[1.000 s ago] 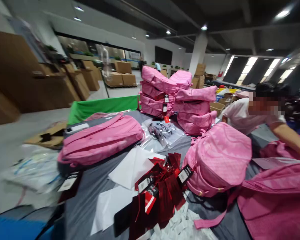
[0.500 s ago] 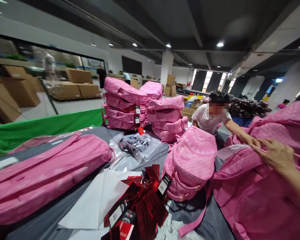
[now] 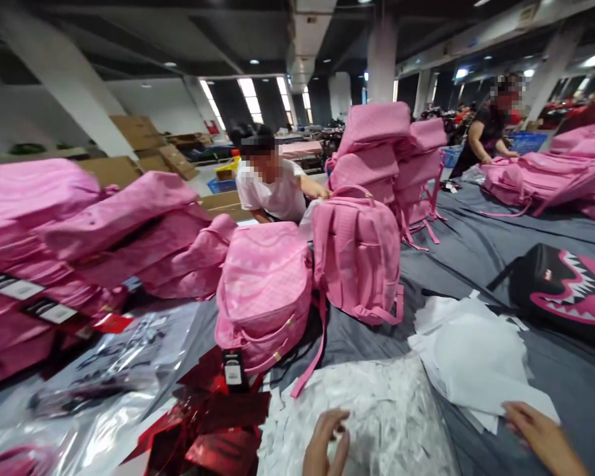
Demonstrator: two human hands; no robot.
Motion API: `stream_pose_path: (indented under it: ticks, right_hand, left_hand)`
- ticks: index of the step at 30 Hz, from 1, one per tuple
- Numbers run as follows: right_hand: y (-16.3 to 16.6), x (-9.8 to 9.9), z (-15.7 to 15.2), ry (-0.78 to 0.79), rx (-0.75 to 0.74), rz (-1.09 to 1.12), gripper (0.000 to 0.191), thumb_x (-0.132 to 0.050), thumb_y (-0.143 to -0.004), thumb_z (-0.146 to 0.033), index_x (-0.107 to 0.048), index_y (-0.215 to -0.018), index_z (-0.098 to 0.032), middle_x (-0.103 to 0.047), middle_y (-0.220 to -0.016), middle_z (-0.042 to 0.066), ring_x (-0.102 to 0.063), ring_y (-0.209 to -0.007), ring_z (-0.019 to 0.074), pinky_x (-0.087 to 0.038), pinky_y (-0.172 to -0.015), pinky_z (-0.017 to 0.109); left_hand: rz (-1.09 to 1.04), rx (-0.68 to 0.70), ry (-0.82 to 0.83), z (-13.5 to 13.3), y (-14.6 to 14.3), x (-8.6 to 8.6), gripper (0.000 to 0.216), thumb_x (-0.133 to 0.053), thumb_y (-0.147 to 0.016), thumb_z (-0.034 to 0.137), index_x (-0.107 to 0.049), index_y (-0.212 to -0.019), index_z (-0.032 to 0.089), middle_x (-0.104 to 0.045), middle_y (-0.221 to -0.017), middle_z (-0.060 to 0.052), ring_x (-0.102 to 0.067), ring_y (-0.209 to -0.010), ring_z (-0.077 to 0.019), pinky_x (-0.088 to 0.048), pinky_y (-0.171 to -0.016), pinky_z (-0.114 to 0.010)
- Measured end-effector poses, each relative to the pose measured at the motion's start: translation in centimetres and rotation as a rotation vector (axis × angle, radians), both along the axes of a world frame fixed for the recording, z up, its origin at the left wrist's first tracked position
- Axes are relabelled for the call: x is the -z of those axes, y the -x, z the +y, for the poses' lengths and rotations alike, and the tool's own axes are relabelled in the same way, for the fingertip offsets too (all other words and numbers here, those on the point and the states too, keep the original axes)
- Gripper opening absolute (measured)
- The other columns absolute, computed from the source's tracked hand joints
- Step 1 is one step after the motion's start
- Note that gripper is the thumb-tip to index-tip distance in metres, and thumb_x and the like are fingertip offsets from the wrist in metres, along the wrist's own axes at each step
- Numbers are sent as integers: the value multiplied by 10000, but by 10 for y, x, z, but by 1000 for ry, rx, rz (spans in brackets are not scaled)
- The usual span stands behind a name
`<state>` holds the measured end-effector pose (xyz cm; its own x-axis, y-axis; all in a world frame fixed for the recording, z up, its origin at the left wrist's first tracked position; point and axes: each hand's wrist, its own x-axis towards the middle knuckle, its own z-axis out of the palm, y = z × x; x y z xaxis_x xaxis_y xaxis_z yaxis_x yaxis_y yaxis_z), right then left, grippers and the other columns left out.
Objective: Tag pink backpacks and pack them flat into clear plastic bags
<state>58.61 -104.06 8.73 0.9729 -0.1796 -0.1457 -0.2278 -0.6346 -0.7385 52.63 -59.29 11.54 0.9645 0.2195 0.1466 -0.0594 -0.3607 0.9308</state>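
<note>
My left hand [image 3: 327, 441] hovers at the bottom over a clear plastic bag of small white pieces [image 3: 377, 390]; its fingers are bent but apart, with nothing plain between them. At the lower right, my right hand [image 3: 538, 430] pinches the near edge of a white paper sheet [image 3: 530, 400] on a loose pile of white sheets [image 3: 471, 344]. Red shiny tags [image 3: 213, 416] lie left of the bag. Behind them is a pink backpack [image 3: 265, 291] with a black hang tag [image 3: 233, 367]. A second pink backpack [image 3: 359, 254] stands upright, straps facing me.
A co-worker [image 3: 272, 182] in a white top reaches behind the upright backpack. Pink backpacks are stacked at left [image 3: 129, 231] and behind [image 3: 371, 142]. A black backpack with a pink shark-mouth print [image 3: 568, 291] lies at right. Another person [image 3: 490, 129] works farther back.
The view has swung right. My right hand has left the pink backpack and come to the white sheets. That backpack now stands farther off, near the co-worker. My left hand has come into view.
</note>
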Motion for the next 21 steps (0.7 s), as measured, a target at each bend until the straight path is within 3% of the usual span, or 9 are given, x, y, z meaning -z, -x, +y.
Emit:
stream_pose_path:
  ticks: [2, 4, 8, 10, 12, 14, 16, 19, 21]
  right_hand:
    - [0, 12, -45, 87, 28, -17, 448, -495, -718, -662, -707, -738, -268, -766, -760, 84, -744, -715, 317, -601, -584, 387]
    - [-8, 16, -62, 243, -37, -99, 431, -492, -748, -621, -720, -801, -260, -774, -834, 93, -746, -773, 310, -608, -669, 398]
    - [-40, 23, -38, 505, -236, -219, 482, -544, -782, -476, -707, -1145, -205, -727, -1184, 146, -693, -1078, 328, -570, -899, 456]
    - [-61, 29, -21, 585, -311, -239, 608, -625, -729, -364, -626, -1314, -200, -625, -1374, 161, -600, -1238, 355, -512, -989, 504]
    - [-80, 35, -11, 645, -380, -242, 688, -682, -669, -267, -592, -1350, -226, -604, -1391, 148, -570, -1258, 360, -481, -1002, 509]
    - [-92, 39, -8, 673, -425, -237, 680, -724, -621, -208, -615, -1291, -238, -665, -1256, 123, -610, -1158, 343, -481, -962, 479]
    - [-96, 40, -7, 671, -419, -224, 612, -747, -580, -164, -656, -1181, -225, -696, -1091, 100, -639, -1025, 330, -489, -893, 454]
    - [-81, 42, -2, 691, -426, -209, 405, -728, -556, -101, -689, -942, -220, -691, -966, 79, -646, -928, 312, -493, -816, 414]
    - [-62, 49, -5, 678, -468, -235, 327, -683, -579, -69, -681, -857, -242, -696, -960, 55, -656, -916, 279, -499, -792, 368]
  left_hand:
    - [55, 174, -24, -23, -51, -9, 266, -580, -907, 399, -722, -1058, 232, -720, -1018, -79, -691, -889, -229, -559, -793, -357]
    - [190, 334, -117, -62, -104, -15, 242, -551, -879, 296, -712, -1028, 192, -715, -1026, -95, -680, -931, -234, -548, -840, -369]
    - [322, 445, -194, -164, -180, 1, 163, -595, -805, 162, -713, -916, 180, -734, -952, -64, -674, -903, -214, -526, -888, -346]
    - [391, 470, -238, -208, -196, 18, 159, -649, -781, 164, -714, -925, 179, -742, -953, -62, -679, -917, -226, -523, -902, -347]
    - [442, 455, -293, -237, -201, 35, 276, -748, -737, 218, -708, -1005, 163, -738, -1034, -94, -673, -1000, -271, -510, -952, -380]
    - [463, 406, -340, -253, -203, 48, 493, -817, -705, 289, -669, -1150, 139, -701, -1179, -143, -644, -1117, -317, -479, -1018, -406]
    - [469, 340, -365, -258, -207, 57, 577, -767, -785, 343, -597, -1288, 117, -643, -1300, -191, -628, -1180, -327, -464, -1042, -409]
    - [473, 272, -377, -258, -221, 63, 426, -532, -952, 299, -577, -1321, 92, -654, -1279, -220, -664, -1118, -299, -486, -991, -396]
    - [469, 289, -377, -256, -229, 64, 332, -443, -974, 238, -671, -1180, 113, -723, -1131, -173, -681, -1045, -271, -496, -952, -367]
